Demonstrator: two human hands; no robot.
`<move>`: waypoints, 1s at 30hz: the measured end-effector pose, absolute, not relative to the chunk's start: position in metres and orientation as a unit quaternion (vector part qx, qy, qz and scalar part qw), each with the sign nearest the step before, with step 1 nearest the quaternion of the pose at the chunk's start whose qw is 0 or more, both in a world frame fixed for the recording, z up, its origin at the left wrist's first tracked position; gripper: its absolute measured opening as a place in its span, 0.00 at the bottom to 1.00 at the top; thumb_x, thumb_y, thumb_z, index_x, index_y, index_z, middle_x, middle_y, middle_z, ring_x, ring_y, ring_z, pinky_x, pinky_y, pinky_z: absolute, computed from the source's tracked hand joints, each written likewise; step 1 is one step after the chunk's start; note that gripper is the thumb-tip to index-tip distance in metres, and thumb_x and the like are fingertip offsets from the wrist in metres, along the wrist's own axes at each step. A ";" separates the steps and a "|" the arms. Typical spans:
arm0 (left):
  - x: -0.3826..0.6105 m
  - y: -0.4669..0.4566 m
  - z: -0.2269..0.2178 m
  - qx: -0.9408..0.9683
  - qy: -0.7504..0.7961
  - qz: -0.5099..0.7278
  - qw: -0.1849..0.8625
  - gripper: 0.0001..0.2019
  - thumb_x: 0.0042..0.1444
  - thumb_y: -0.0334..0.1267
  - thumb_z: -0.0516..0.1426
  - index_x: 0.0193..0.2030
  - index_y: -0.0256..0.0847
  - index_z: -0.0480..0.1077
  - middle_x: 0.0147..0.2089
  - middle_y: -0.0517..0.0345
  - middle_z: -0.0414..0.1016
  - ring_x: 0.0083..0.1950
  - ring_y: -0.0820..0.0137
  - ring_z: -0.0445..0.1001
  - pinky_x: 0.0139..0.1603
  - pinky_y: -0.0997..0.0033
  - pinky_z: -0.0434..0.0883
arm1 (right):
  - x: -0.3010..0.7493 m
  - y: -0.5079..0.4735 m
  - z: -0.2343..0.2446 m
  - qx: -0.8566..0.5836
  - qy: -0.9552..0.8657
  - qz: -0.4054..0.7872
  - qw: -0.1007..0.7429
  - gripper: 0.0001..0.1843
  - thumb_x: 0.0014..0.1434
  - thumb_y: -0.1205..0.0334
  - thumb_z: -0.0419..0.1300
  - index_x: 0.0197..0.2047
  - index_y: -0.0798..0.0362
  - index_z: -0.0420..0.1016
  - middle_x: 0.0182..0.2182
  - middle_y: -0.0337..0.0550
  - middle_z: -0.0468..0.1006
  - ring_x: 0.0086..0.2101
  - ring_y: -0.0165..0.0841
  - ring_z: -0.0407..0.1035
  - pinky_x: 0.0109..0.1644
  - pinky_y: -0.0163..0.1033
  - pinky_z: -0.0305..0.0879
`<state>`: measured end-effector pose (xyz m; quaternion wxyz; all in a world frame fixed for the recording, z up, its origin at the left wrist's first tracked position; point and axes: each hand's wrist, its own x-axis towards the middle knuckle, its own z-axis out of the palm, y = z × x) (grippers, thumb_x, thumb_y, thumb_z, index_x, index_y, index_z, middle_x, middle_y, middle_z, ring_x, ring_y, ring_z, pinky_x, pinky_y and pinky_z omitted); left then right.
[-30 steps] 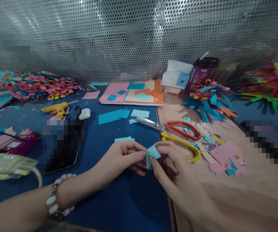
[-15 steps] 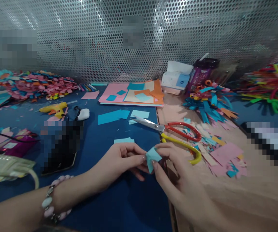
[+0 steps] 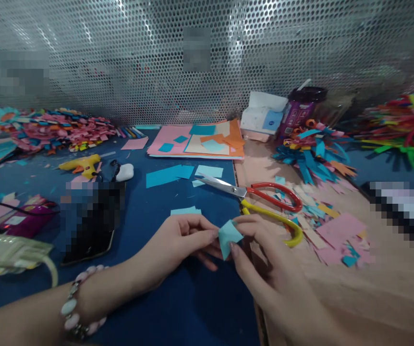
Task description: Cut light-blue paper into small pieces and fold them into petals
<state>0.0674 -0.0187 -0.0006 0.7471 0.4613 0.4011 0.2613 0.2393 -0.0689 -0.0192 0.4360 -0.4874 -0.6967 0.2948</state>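
A small light blue paper piece [image 3: 229,235] is pinched between both my hands just above the blue table top [image 3: 178,307]. My left hand [image 3: 178,239] grips its left edge with fingertips closed; a beaded bracelet [image 3: 73,307] sits on that wrist. My right hand [image 3: 261,254] holds the paper's right side with thumb and forefinger. Red and yellow handled scissors [image 3: 264,202] lie shut just beyond my right hand.
Cut blue paper pieces [image 3: 169,174] and a stack of coloured sheets [image 3: 196,139] lie farther back. A yellow glue gun [image 3: 80,164] and a phone [image 3: 90,230] are at left. Paper scraps [image 3: 333,230] cover the brown board at right. A perforated metal wall [image 3: 207,57] closes the back.
The paper piece has turned slightly between my fingers. Both hands stay in nearly the same place.
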 end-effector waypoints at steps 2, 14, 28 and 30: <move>0.067 -0.019 -0.001 0.468 0.407 0.266 0.738 0.10 0.52 0.39 0.61 0.31 0.32 0.71 0.29 0.53 0.76 0.32 0.70 0.76 0.32 0.71 0.76 | 0.240 -0.069 -0.019 -0.492 -0.703 0.275 0.434 0.05 0.61 0.66 0.52 0.41 0.50 0.64 0.44 0.45 0.67 0.45 0.34 0.64 0.43 0.39 0.65; 0.071 -0.017 0.002 0.475 0.448 0.246 0.717 0.09 0.51 0.38 0.62 0.33 0.32 0.71 0.29 0.57 0.74 0.32 0.74 0.74 0.36 0.71 0.76 | 0.241 -0.068 -0.025 -0.493 -0.708 0.279 0.420 0.07 0.59 0.68 0.54 0.41 0.48 0.65 0.45 0.42 0.65 0.46 0.31 0.64 0.49 0.37 0.64; 0.069 -0.018 0.000 0.481 0.452 0.230 0.715 0.11 0.52 0.40 0.61 0.34 0.32 0.70 0.30 0.57 0.73 0.34 0.73 0.74 0.33 0.73 0.76 | 0.240 -0.062 -0.027 -0.489 -0.745 0.140 0.431 0.07 0.58 0.71 0.55 0.39 0.51 0.68 0.44 0.43 0.68 0.45 0.31 0.64 0.48 0.39 0.63; 0.069 -0.018 -0.001 0.477 0.450 0.234 0.718 0.10 0.53 0.40 0.60 0.33 0.33 0.69 0.29 0.56 0.74 0.34 0.71 0.75 0.31 0.73 0.76 | 0.240 -0.063 -0.028 -0.483 -0.757 0.127 0.421 0.09 0.58 0.72 0.55 0.41 0.51 0.69 0.46 0.44 0.68 0.46 0.32 0.63 0.48 0.40 0.63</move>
